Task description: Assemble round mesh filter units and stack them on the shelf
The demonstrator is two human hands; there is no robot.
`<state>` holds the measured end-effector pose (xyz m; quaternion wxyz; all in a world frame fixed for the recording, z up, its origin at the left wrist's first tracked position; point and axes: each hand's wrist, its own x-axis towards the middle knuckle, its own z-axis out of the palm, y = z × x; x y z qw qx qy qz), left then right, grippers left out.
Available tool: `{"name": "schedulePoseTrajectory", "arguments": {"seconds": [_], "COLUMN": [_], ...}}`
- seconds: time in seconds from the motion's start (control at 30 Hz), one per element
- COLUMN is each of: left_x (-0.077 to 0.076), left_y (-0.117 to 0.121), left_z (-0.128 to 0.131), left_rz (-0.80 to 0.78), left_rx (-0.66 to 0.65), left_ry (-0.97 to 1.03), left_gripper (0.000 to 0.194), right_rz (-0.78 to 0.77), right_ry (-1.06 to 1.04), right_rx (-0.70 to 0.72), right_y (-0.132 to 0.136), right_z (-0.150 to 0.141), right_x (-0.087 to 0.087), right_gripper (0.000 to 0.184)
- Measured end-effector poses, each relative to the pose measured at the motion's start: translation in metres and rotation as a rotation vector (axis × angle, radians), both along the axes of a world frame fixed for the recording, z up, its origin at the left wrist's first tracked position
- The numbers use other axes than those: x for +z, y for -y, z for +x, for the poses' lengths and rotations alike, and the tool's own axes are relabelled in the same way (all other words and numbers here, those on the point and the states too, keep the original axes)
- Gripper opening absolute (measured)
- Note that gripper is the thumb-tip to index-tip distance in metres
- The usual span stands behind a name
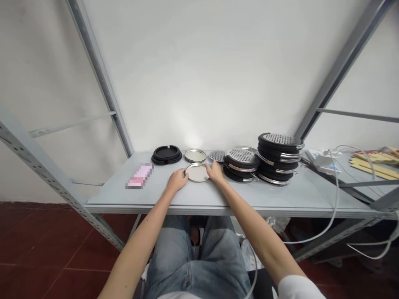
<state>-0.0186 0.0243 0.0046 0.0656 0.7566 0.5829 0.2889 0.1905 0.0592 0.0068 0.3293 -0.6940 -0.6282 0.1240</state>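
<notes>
A shallow round metal disc with a raised silver rim point(197, 172) is on the grey shelf in front of me. My left hand point(177, 180) grips its left edge, fingers closed, with a small dark spot beside the fingertips that I cannot make out. On the opposite edge, my right hand point(215, 172) is closed round the rim. Just behind lie more shiny round metal discs point(195, 155), stacked low. A perforated metal plate point(217, 156) shows past my right fingers. Black round rings point(167, 154) are piled at the back left.
Right of my hands stand a shorter stack point(241, 165) and a taller stack point(278, 160) of black-edged perforated discs with metal bands. A pixelated pink item point(140, 175) lies left. Metal shelf posts point(102, 79) flank the shelf. A white cable point(336, 203) hangs over its front edge.
</notes>
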Motion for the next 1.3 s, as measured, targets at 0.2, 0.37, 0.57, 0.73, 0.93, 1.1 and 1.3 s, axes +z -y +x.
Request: {"name": "schedulePoseTrajectory", "arguments": {"seconds": [0.2, 0.37, 0.57, 0.73, 0.93, 1.1, 1.3], "left_x": [-0.001, -0.001, 0.0, -0.001, -0.001, 0.001, 0.001], "left_y": [-0.002, 0.0, 0.0, 0.0, 0.0, 0.0, -0.001], "left_z": [0.0, 0.0, 0.0, -0.001, -0.001, -0.001, -0.001], "left_rz": [0.012, 0.018, 0.024, 0.023, 0.018, 0.022, 0.026], "left_rx": [-0.009, -0.013, -0.009, -0.011, -0.003, -0.013, -0.022], "left_ry": [0.007, 0.017, 0.018, 0.016, 0.018, 0.01, 0.01], "left_gripper": [0.028, 0.028, 0.027, 0.028, 0.028, 0.027, 0.026], "right_rz": [-0.044, -0.053, 0.026, 0.115, 0.225, 0.22, 0.271], "right_ry": [-0.062, -0.097, -0.209, -0.327, -0.409, -0.399, -0.361], "right_rx": [-0.089, -0.091, -0.084, -0.016, 0.105, 0.207, 0.4], "right_y": [-0.012, -0.022, -0.024, -0.024, -0.024, -0.012, 0.012], "right_z": [-0.001, 0.002, 0.002, 0.004, 0.009, 0.009, 0.018], "right_x": [0.0, -0.003, -0.006, -0.009, -0.011, -0.005, -0.002], "right_gripper": [0.066, 0.067, 0.068, 0.077, 0.086, 0.082, 0.079]}}
